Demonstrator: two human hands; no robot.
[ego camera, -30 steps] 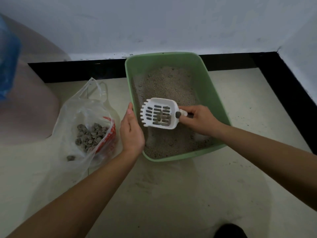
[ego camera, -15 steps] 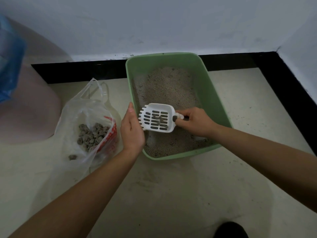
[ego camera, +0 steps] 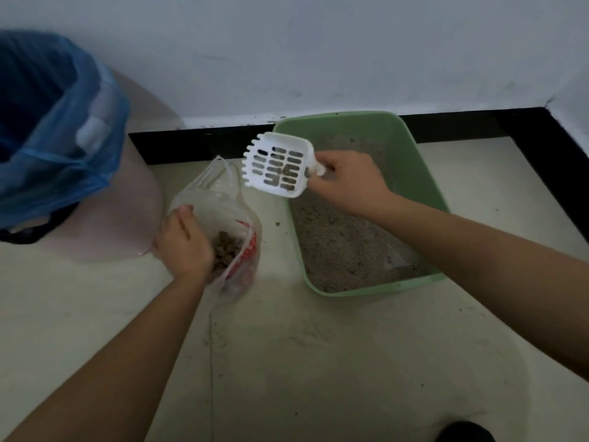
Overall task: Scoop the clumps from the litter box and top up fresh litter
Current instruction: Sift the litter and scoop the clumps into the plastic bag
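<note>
My right hand (ego camera: 347, 181) grips the scoop (ego camera: 277, 169), one small clump (ego camera: 288, 170) in it, raised between the litter box (ego camera: 427, 173) and the plastic bag (ego camera: 220, 199) that my left hand (ego camera: 183, 240) holds open. Other clumps (ego camera: 228, 247) already lie bagged; topping up is not begun. No fresh litter shows, and the bag's film blurs my left fingers.

Left arm stretched far, left grip (ego camera: 183, 242) curled on bag (ego camera: 207, 199) edge, right arm reaching left, right grip (ego camera: 347, 180) pinching scoop (ego camera: 276, 165) handle

The scoop handle (ego camera: 316, 169) hides in the right hand (ego camera: 347, 183) (blue bag (ego camera: 57, 129) cut by left edge).
</note>
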